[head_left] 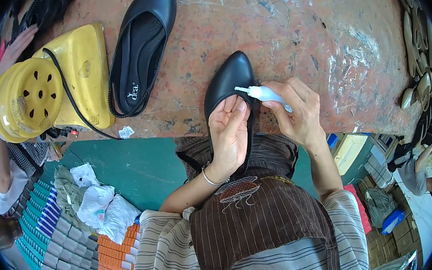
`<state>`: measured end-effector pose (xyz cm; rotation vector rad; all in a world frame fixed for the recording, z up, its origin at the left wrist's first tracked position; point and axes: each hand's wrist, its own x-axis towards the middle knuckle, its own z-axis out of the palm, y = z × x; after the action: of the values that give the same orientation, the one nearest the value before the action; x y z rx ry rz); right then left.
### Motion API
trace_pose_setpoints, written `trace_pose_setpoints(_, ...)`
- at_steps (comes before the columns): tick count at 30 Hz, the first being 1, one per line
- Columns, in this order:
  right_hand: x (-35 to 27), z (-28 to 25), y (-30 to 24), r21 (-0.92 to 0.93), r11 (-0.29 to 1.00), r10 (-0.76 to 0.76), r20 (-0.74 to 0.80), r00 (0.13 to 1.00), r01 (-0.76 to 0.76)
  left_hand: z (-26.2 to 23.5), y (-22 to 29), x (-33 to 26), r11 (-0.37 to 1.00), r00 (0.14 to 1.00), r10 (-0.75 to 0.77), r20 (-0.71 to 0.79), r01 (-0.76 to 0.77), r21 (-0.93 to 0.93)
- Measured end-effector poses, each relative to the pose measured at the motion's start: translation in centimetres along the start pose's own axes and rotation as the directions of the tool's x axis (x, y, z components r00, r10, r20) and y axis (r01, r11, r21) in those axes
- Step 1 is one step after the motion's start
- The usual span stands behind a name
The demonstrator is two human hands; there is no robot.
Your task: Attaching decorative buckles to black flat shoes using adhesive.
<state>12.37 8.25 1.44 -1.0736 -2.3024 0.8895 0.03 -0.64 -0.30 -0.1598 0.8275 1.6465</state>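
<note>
A black pointed slingback shoe [228, 76] rests at the table's near edge, toe pointing away from me. The fingers of my left hand [230, 133] reach into its opening, palm up, and hold it; the fingertips are hidden inside. My right hand [299, 108] pinches a small white squeeze bottle [268, 95]. Its thin nozzle points left, with the tip at the rim of the shoe's opening, just above my left fingers. A second black shoe [155, 16] lies to the left on the table, with its insole showing.
A yellow machine [78, 78] with a round vented cover and a black cable stands at the left. Several shoes [418, 42] line the right edge of the worn table [289, 29]. Another person's hand [19, 45] is at the far left. White bags [106, 210] lie below.
</note>
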Motion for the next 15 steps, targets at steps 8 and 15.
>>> trace_pose_setpoints(8,0.5,-0.5,-0.2,-0.071,0.997,-0.008,0.045,0.999,0.011,0.5,-0.6,0.2,0.993,0.991,0.017,-0.133,-0.001,0.120)
trace_pose_setpoints(15,0.8,-0.6,-0.4,-0.098,0.995,-0.001,0.067,0.998,0.008,0.1,-1.0,0.2,0.993,0.994,0.053,-0.100,-0.042,0.111)
